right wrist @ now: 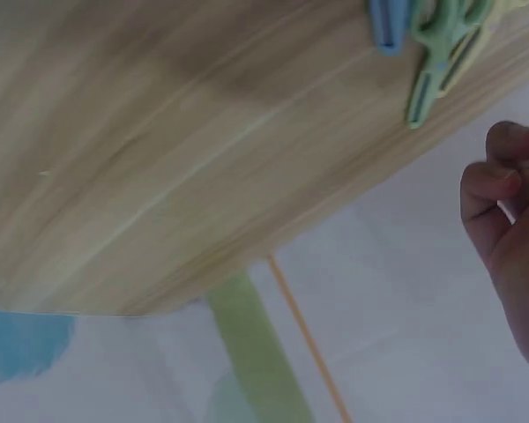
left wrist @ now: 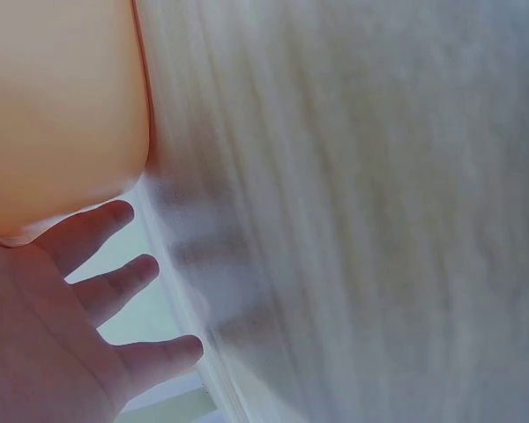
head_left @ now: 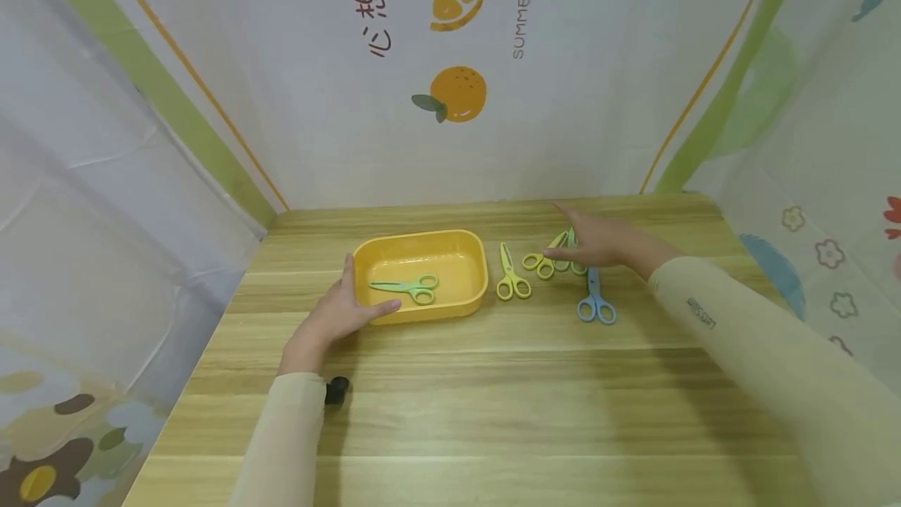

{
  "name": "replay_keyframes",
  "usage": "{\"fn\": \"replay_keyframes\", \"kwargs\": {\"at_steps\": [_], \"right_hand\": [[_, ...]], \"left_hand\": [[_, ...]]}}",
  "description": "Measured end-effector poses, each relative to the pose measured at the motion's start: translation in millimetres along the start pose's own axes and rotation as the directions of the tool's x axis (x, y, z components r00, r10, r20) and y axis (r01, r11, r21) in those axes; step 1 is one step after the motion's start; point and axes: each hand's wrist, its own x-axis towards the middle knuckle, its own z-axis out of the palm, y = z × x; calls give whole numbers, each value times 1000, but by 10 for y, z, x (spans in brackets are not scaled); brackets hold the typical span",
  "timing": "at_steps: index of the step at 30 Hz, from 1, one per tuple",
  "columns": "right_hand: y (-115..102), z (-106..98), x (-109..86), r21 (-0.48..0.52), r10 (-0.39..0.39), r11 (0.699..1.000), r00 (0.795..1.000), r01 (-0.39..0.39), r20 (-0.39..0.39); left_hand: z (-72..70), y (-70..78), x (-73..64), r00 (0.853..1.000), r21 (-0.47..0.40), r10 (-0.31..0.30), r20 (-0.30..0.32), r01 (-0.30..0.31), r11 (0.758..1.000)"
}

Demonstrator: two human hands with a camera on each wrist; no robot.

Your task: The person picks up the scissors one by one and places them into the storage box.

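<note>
My left hand rests at the left end of a yellow tray, its thumb along the front rim. In the left wrist view the other fingers are straight and spread beside the tray wall. Green-handled scissors lie inside the tray. Over the scissors on the right is my right hand, thumb and index finger spread apart, holding nothing. Below it are yellow scissors and green scissors, partly hidden in the head view. Blue scissors lie just in front, and another yellow pair lies beside the tray.
The wooden table meets a printed white curtain along its back edge; more curtain hangs at both sides. A small black object shows beside my left sleeve.
</note>
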Motion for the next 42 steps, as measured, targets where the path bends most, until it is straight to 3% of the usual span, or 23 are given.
{"fn": "replay_keyframes", "kwargs": {"at_steps": [9, 14, 21, 29, 42], "right_hand": [[316, 240, -262, -63, 110, 991, 990, -116, -87], [385, 432, -461, -115, 153, 979, 982, -165, -111], [230, 710, -700, -122, 211, 967, 973, -222, -95], [112, 1022, -791, -160, 187, 963, 965, -217, -182], [60, 1136, -832, -121, 194, 965, 943, -233, -269]], "left_hand": [[4, -31, -4, 1000, -5, 2, -5, -2, 1000], [2, -17, 14, 1000, -1, 8, -1, -8, 1000], [5, -12, 22, 1000, -1, 10, 10, -10, 1000], [3, 3, 7, 1000, -18, 5, 3, -5, 1000], [17, -21, 12, 1000, -35, -1, 2, 1, 999]]}}
